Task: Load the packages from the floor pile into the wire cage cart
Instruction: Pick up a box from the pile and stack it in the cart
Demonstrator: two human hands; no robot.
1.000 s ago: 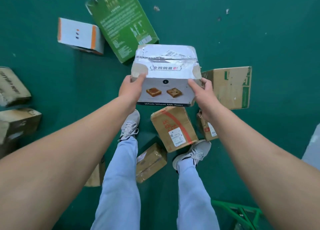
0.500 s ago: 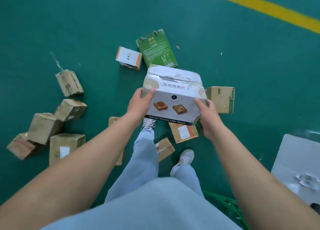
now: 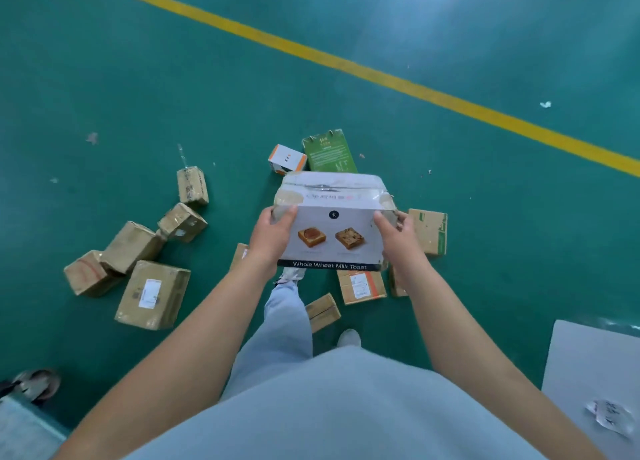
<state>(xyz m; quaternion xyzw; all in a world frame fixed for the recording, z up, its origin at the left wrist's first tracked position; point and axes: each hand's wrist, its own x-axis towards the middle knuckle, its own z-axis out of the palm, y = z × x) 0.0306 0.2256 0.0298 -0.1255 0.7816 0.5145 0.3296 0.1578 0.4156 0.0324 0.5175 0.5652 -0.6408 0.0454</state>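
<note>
Your left hand (image 3: 272,240) and right hand (image 3: 398,240) gripped the toast box (image 3: 330,224) between them, fingers curled round its ends, mostly hidden behind. Below it, floor packages (image 3: 152,295) looked smaller than a second before.

We hold the toast box (image 3: 332,227) between our left hand (image 3: 272,238) and right hand (image 3: 398,238), above the floor (image 3: 138,79). 5 cartons (image 3: 152,293) lie to its left, 2 boxes (image 3: 311,155) behind it, another carton (image 3: 429,231) at its right.
</note>
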